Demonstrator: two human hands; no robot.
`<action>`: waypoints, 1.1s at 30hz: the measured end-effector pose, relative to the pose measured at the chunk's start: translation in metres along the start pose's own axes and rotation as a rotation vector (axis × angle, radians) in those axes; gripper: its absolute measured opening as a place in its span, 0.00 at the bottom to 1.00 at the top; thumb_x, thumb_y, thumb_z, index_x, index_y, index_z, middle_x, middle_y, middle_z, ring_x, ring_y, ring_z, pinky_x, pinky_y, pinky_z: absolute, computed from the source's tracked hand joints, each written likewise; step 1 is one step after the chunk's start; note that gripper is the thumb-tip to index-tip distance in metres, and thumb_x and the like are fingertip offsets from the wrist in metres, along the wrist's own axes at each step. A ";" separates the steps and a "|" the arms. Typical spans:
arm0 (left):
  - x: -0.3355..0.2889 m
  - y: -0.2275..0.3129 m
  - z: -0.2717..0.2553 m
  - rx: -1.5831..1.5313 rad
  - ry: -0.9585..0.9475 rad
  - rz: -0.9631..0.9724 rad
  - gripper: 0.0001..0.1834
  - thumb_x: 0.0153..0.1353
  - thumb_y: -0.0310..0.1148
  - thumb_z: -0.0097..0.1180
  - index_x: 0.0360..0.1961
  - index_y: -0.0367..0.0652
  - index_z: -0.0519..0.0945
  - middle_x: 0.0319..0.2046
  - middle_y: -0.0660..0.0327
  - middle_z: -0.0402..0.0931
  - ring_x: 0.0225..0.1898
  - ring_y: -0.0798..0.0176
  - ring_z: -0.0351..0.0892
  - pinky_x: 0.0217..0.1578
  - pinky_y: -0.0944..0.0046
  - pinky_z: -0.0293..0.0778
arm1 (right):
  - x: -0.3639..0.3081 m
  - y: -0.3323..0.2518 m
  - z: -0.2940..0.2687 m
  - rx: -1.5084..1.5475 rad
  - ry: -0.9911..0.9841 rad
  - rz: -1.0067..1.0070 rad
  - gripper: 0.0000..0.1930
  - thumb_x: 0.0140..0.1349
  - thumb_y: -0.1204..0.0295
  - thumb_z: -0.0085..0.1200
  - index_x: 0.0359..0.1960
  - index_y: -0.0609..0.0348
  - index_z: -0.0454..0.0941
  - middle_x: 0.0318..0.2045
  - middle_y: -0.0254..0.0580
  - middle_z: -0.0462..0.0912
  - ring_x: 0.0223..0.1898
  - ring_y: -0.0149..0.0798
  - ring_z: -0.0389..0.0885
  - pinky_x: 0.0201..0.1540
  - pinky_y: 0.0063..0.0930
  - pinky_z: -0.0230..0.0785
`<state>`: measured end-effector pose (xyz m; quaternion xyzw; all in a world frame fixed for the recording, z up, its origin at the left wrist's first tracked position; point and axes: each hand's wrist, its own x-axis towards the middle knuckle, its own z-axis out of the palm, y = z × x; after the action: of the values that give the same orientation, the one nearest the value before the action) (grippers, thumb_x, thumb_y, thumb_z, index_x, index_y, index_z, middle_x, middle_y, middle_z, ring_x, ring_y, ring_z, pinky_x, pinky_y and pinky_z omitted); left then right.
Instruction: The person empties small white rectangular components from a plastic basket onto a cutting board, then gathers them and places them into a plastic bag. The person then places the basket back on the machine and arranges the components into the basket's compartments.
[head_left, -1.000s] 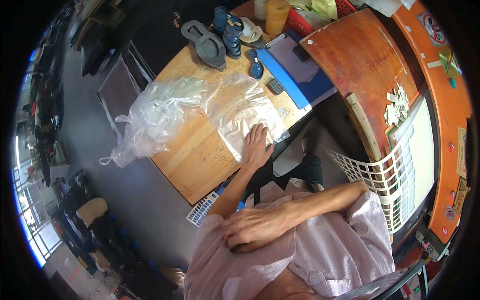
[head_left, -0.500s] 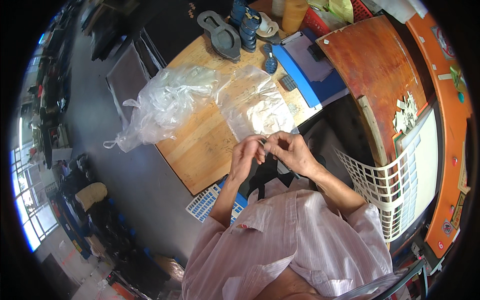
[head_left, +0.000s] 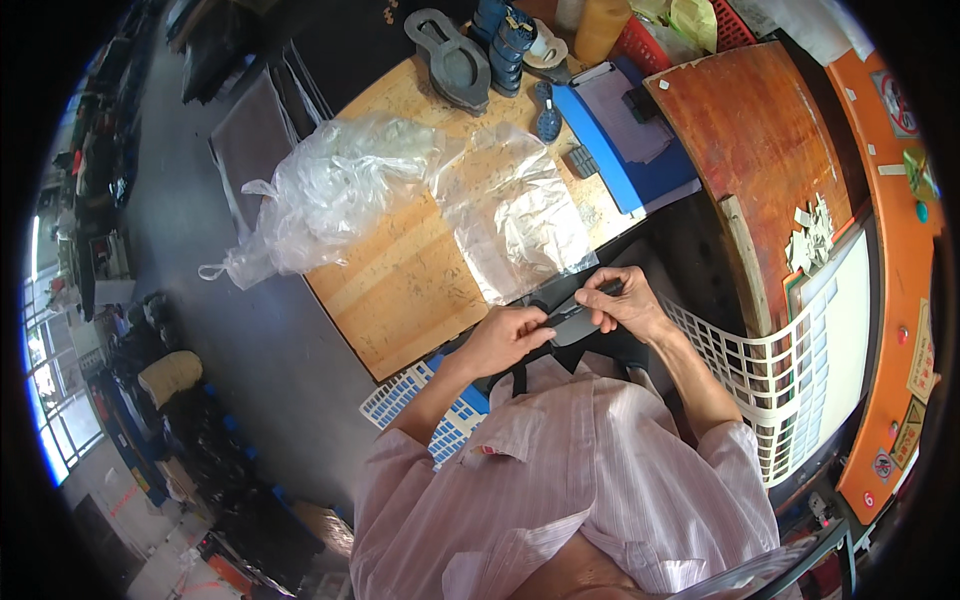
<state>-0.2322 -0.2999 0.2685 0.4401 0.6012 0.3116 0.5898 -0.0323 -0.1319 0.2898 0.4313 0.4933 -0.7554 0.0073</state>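
A flat dark grey piece [head_left: 572, 328] lies between my hands at the table's near edge; its exact kind is unclear. My left hand [head_left: 508, 336] is closed, pinching its left end between thumb and fingers. With thumb and fingertips pressed together, my right hand [head_left: 622, 300] grips its upper right side. Just beyond them a flat clear plastic bag [head_left: 510, 205] is spread on the wooden table [head_left: 385, 325]. To its left sits a crumpled heap of clear plastic bags [head_left: 335, 190], hanging partly over the table's left edge.
At the back stand a grey sole-shaped piece [head_left: 450, 65] and dark blue stacked pieces [head_left: 510, 55]. A blue clipboard [head_left: 625, 130] lies to their right. A white plastic grid [head_left: 770, 375] stands by my right arm, below a reddish-brown board [head_left: 755, 130]. A white lattice sheet [head_left: 405, 395] is near my left forearm.
My hands have moved apart, the right one going right and the left one slightly lower. The dark grey piece now shows flat between them; before, it was seen narrow and mostly covered.
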 end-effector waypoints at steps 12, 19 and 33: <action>-0.017 0.052 0.012 -0.274 -0.167 0.113 0.16 0.73 0.35 0.59 0.29 0.37 0.74 0.17 0.57 0.76 0.19 0.63 0.78 0.22 0.62 0.71 | -0.044 -0.057 -0.014 -0.162 -0.190 -0.060 0.16 0.72 0.67 0.58 0.29 0.67 0.86 0.12 0.32 0.75 0.14 0.23 0.72 0.17 0.21 0.61; -0.049 0.030 -0.006 -0.571 -0.121 0.004 0.20 0.79 0.37 0.46 0.30 0.36 0.78 0.14 0.63 0.74 0.18 0.73 0.74 0.23 0.69 0.70 | -0.041 -0.123 -0.057 -0.046 0.521 -0.452 0.14 0.72 0.68 0.50 0.33 0.63 0.84 0.24 0.37 0.83 0.14 0.22 0.65 0.17 0.17 0.53; 0.082 -0.126 -0.040 0.778 0.614 0.040 0.14 0.65 0.30 0.60 0.50 0.35 0.84 0.64 0.53 0.74 0.68 0.45 0.70 0.67 0.47 0.66 | 0.157 0.024 0.018 -0.229 0.329 -0.378 0.17 0.72 0.63 0.57 0.42 0.70 0.83 0.33 0.39 0.86 0.35 0.31 0.80 0.44 0.27 0.74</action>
<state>-0.2848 -0.2736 0.1244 0.5270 0.8104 0.1903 0.1714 -0.1324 -0.0925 0.1708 0.4448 0.6419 -0.6024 -0.1651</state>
